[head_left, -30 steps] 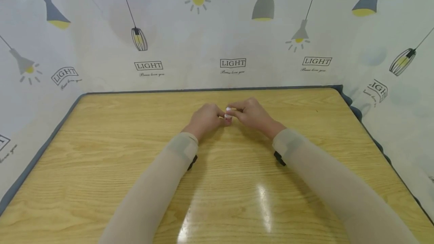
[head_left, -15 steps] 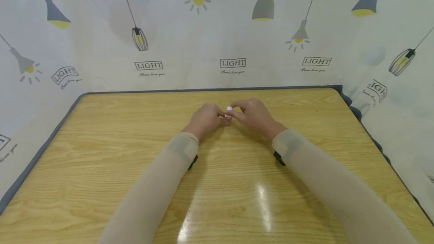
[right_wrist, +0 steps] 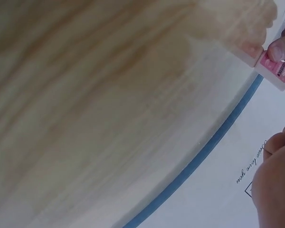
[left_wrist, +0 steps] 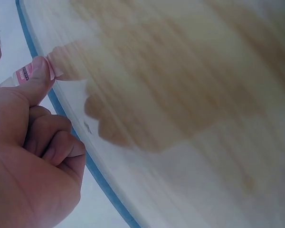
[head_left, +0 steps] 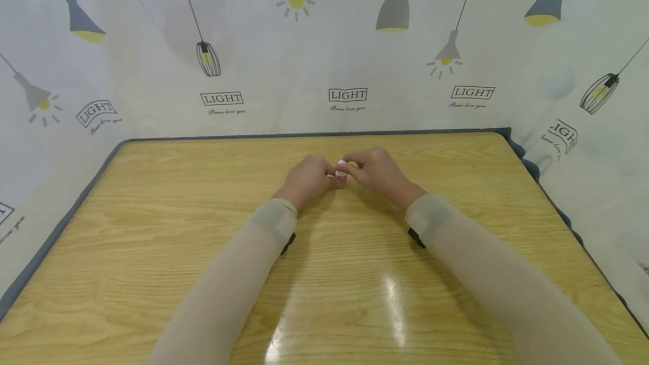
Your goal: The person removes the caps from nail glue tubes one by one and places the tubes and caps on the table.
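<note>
A small bottle (head_left: 341, 178) with a pink label and a white top stands on the table toward the far edge. My left hand (head_left: 308, 176) pinches its body from the left side. In the left wrist view the left thumb presses on the pink label (left_wrist: 23, 74), and the other visible fingers are curled. From the right, my right hand (head_left: 379, 172) pinches the white cap (head_left: 342, 163) between thumb and index finger. The right wrist view shows the bottle's label (right_wrist: 274, 68) under the left thumb, with part of the right hand (right_wrist: 279, 183) low at the edge; its fingertips are out of frame.
The wood-grain table (head_left: 334, 275) has a dark blue edge band (head_left: 263, 136) along its far side. Behind it hangs a pale wall covering (head_left: 284, 72) printed with lamps. Dark straps (head_left: 417, 237) show under both sleeves.
The right thumb and index finger have shifted slightly around the white cap. The left hand and the bottle stay in place.
</note>
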Motion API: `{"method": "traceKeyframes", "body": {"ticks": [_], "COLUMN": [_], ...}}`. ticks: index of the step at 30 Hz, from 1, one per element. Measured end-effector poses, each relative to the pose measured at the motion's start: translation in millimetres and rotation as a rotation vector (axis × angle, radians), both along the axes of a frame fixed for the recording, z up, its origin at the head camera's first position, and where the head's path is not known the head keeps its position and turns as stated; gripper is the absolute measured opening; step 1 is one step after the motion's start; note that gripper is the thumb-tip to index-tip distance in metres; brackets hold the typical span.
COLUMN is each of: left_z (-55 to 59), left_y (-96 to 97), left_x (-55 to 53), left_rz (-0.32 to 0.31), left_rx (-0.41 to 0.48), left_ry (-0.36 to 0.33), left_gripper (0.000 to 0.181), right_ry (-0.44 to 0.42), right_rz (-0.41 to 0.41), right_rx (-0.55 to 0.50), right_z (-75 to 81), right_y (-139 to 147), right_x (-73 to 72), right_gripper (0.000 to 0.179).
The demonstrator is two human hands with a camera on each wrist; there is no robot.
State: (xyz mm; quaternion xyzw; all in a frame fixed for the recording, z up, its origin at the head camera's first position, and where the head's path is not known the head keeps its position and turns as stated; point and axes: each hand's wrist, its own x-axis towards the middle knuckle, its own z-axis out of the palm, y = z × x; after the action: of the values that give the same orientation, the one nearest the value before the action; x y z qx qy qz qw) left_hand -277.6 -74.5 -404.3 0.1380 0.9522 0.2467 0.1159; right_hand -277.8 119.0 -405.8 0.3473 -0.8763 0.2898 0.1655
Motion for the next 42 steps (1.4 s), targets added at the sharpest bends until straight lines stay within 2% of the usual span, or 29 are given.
{"method": "traceKeyframes", "body": {"ticks": [12, 19, 25, 34, 42], "left_z": [-0.8, -0.5, -1.8, -1.2, -0.7], "left_y": [-1.3, -1.5, -0.9, -1.9, -1.1], "left_x": [-1.0, 0.9, 2.3, 2.0, 1.1], "left_rz": [-0.007, -0.003, -0.006, 0.006, 0.004], "left_rx": [0.012, 0.010, 0.016, 0.037, 0.018], "left_ry": [0.026, 0.030, 0.025, 0.011, 0.013], "left_gripper": [0.031, 0.031, 0.033, 0.032, 0.032], "right_ry": [-0.008, 0.005, -0.034, -0.098, -0.069], "right_rz": [0.055, -0.024, -0.089, -0.052, -0.014], "right_rx": [0.001, 0.095, 0.050, -0.008, -0.015], "right_z": [1.9, -2.6, -2.4, -1.1, 0.0], "right_y": [0.8, 0.1, -0.5, -0.9, -1.6], "right_x": [-0.6, -0.6, 2.5, 0.8, -0.4], "right_gripper": [0.013, 0.021, 0.029, 0.025, 0.020]}}
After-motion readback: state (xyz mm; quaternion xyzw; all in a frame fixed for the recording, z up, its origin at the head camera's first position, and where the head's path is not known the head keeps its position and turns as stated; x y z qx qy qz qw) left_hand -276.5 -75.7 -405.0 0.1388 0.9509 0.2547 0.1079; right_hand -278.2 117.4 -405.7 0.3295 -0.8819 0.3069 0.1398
